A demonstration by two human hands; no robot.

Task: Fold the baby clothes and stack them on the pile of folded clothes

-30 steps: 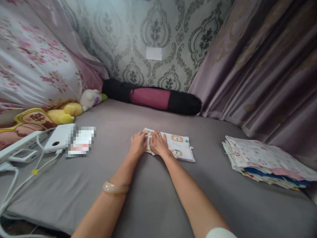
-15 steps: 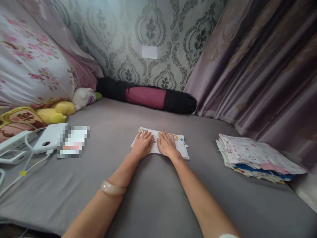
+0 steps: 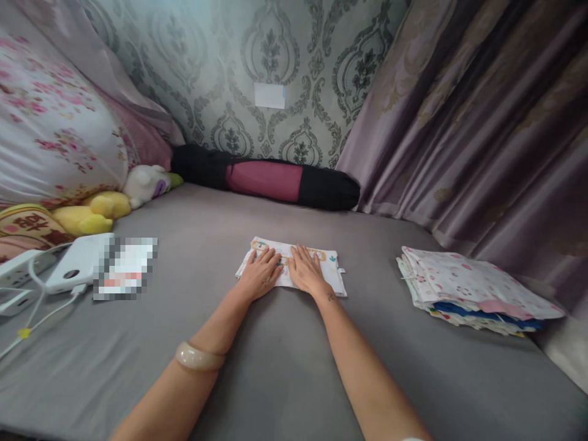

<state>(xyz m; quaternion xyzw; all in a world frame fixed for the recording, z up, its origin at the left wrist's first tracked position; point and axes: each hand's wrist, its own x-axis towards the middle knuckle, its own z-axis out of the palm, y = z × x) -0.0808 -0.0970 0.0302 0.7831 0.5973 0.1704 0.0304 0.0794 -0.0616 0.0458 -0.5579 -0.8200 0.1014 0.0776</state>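
A small white cloth [image 3: 333, 275] with orange and green prints lies folded on the grey bed sheet [image 3: 285, 367]. My left hand [image 3: 260, 274] rests flat on its left half, fingers spread. My right hand [image 3: 307, 271] lies flat beside it on the middle of the cloth, fingers stretched out. Both palms press down on the fabric and hold nothing. A pale bangle [image 3: 198, 357] sits on my left forearm.
A stack of folded printed cloths [image 3: 468, 288] lies at the right by the purple curtain [image 3: 482, 122]. A black and maroon roll [image 3: 266, 177] lies along the wall. At the left are a white power bank [image 3: 76, 269], cables, plush toys [image 3: 105, 208] and a floral pillow [image 3: 50, 128].
The cloth has been folded narrower, from a wide rectangle to a slimmer one. Both hands shifted from its left edge onto its top and flattened.
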